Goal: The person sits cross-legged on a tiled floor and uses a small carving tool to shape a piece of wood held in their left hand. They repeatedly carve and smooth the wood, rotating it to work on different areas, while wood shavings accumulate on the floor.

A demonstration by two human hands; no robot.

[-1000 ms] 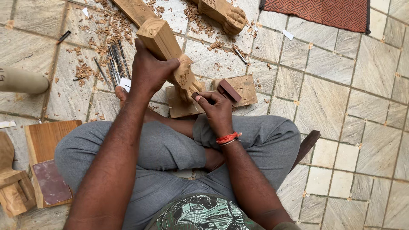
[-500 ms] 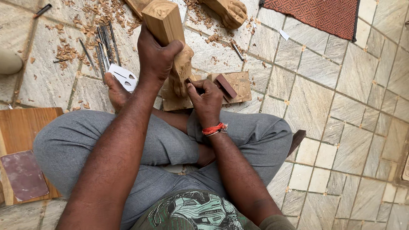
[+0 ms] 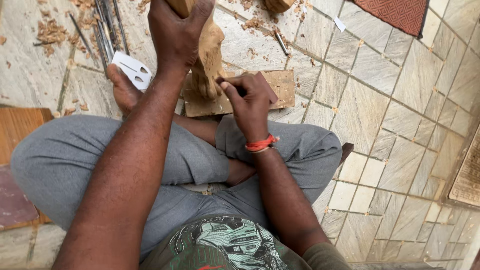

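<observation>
Fingers of the left hand [image 3: 177,32] wrap tight round the top of a pale wooden carving [image 3: 209,55], which stands upright at the far middle of the scene with its foot on a flat wooden board [image 3: 280,87]. The right hand [image 3: 249,102] is closed as well, thumb and fingertips pinching a small dark tool [image 3: 265,87] whose tip sits against the low part of the carving; what kind of tool it is cannot be told. A red band [image 3: 260,145] circles the right wrist. The board lies on the stone-tiled floor [image 3: 380,115], just beyond the person's crossed legs in grey trousers [image 3: 65,160], with a bare foot [image 3: 122,90] beside its left edge. Touching that foot, further left, lies a white plastic piece [image 3: 132,70], and beyond it a bundle of thin metal chisels [image 3: 102,30]. Wood chips [image 3: 50,32] are scattered at the far left. A red mat [image 3: 400,12] lies at the far right corner, and a brown panel [image 3: 20,125] rests at the left edge.
</observation>
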